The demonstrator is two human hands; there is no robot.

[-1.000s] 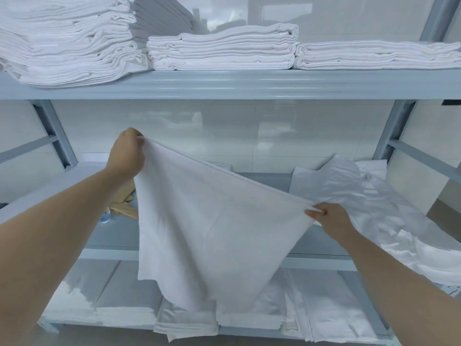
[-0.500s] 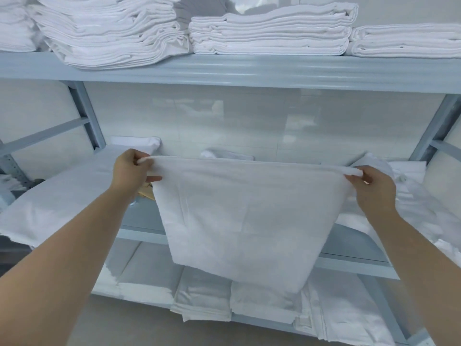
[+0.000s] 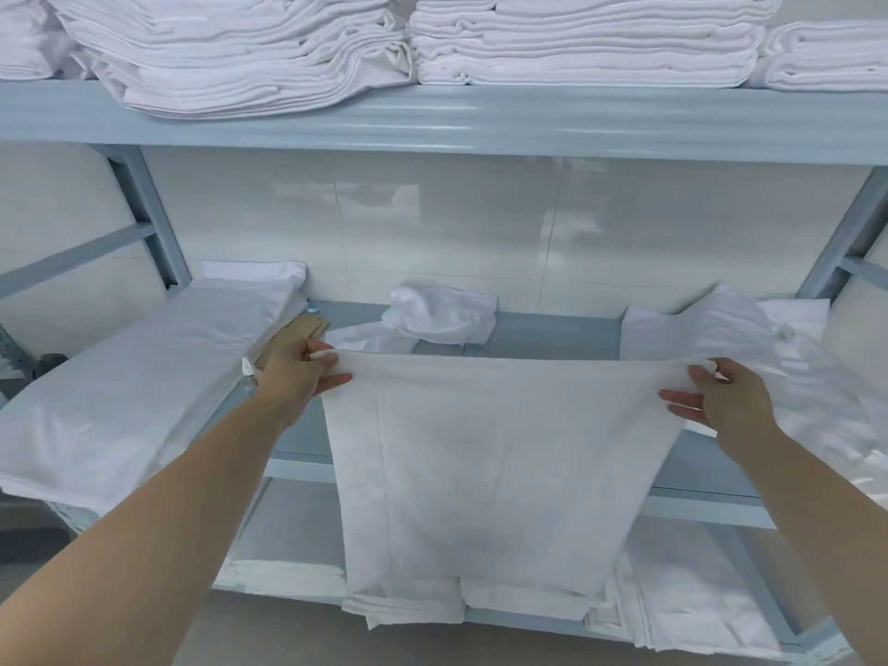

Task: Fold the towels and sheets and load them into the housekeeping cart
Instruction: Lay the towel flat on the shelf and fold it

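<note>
**White towel held stretched before the grey shelving**

Head view: a white towel hangs in front of the middle shelf of a grey metal rack, its top edge pulled taut and level between two hands. The left hand pinches the towel's upper left corner, thumb in front of the cloth and fingers curled behind it. The right hand grips the upper right corner, thumb over the edge, with two fingers lying straighter across the front of the fabric. The towel's lower end drapes down past the shelf's front rail and covers part of the folded linen on the bottom shelf.

On the middle shelf, a large flat bundle of white sheets lies to the left, a small crumpled white cloth sits at the back centre, and a loose heap of shiny white sheets lies at the right, just behind the right hand. The top shelf carries several stacks of folded towels
</note>
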